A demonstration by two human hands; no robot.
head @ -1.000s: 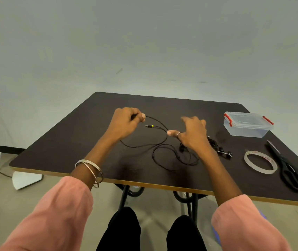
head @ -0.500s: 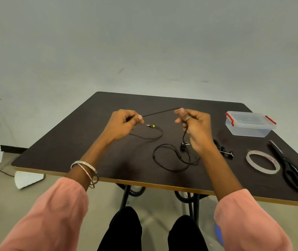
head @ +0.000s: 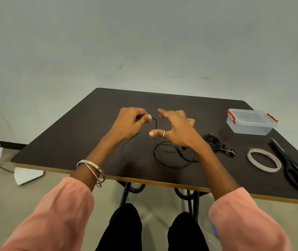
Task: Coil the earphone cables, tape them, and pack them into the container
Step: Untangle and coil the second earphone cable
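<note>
Head view shows the left hand [head: 129, 123] pinching one end of the thin black earphone cable [head: 170, 156], whose slack loops lie left of the clear red-clipped plastic container [head: 251, 122]; the right hand [head: 176, 128], fingers spread, holds nothing; unguided slack could tangle or the started coil spring apart.

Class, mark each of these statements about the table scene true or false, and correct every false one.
1. The container has its lid on. True.
2. The left hand pinches the earphone cable. True.
3. The tape roll lies inside the container. False: it lies on the table, between the scissors and a second bundled earphone.
4. The right hand grips the scissors. False: its fingers are spread, holding nothing.
</note>
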